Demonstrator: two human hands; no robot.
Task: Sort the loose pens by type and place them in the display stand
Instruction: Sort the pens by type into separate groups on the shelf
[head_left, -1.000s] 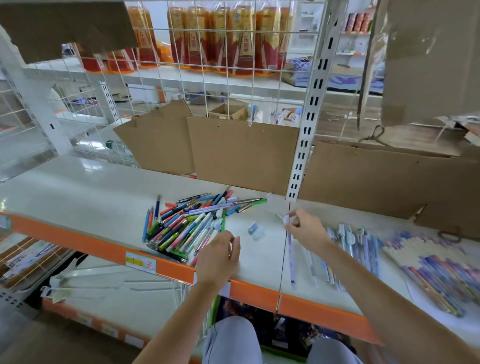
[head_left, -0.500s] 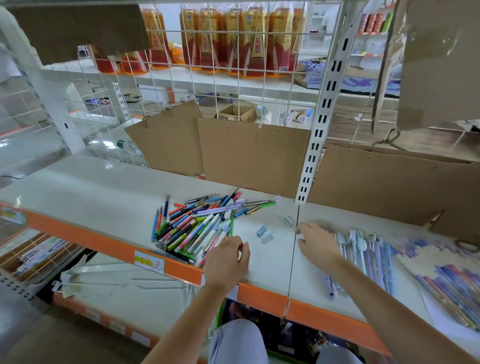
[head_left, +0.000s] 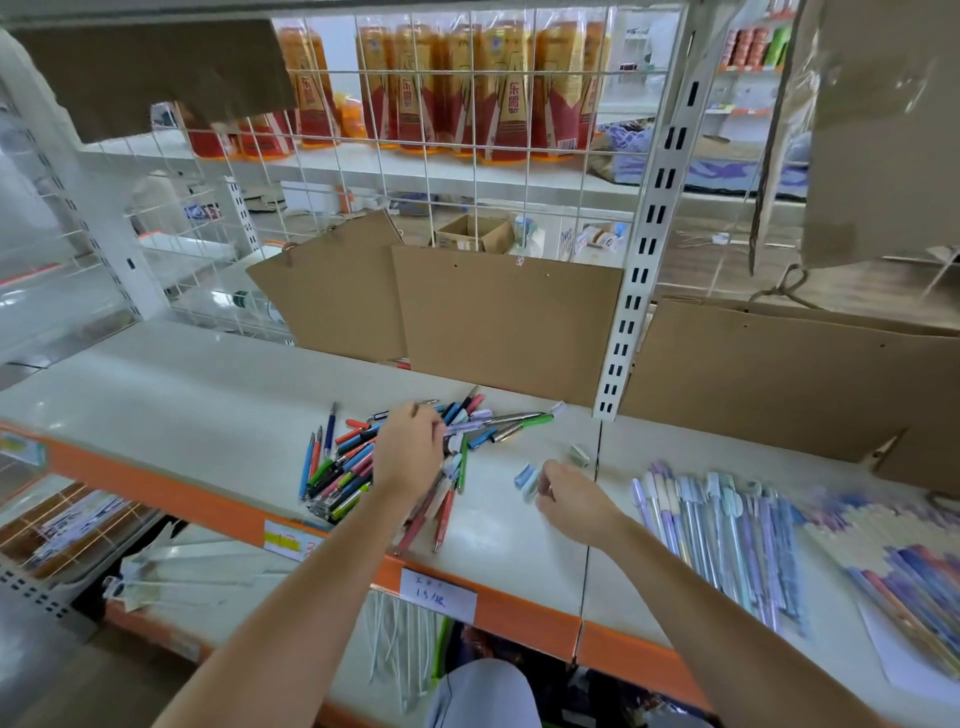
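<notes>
A heap of loose mixed-colour pens (head_left: 340, 467) lies on the white shelf (head_left: 182, 395). My left hand (head_left: 410, 452) is over the right side of the heap, back up, with its fingertips down among the pens; whether it grips one is hidden. My right hand (head_left: 569, 499) hovers low over the shelf to the right, fingers loosely bent and holding nothing, right beside two small pastel caps (head_left: 524, 477). A third cap (head_left: 577, 454) lies just behind. A sorted row of pastel pens (head_left: 727, 530) lies to the right of my right hand.
More purple patterned pens (head_left: 909, 566) lie on paper at the far right. Brown cardboard panels (head_left: 504, 317) and a slotted white upright (head_left: 639, 260) close off the back. The shelf's orange front edge (head_left: 156, 483) carries price labels.
My right hand laid its pen in the pastel row and came back left to the caps. My left hand moved up from the shelf's front edge onto the heap.
</notes>
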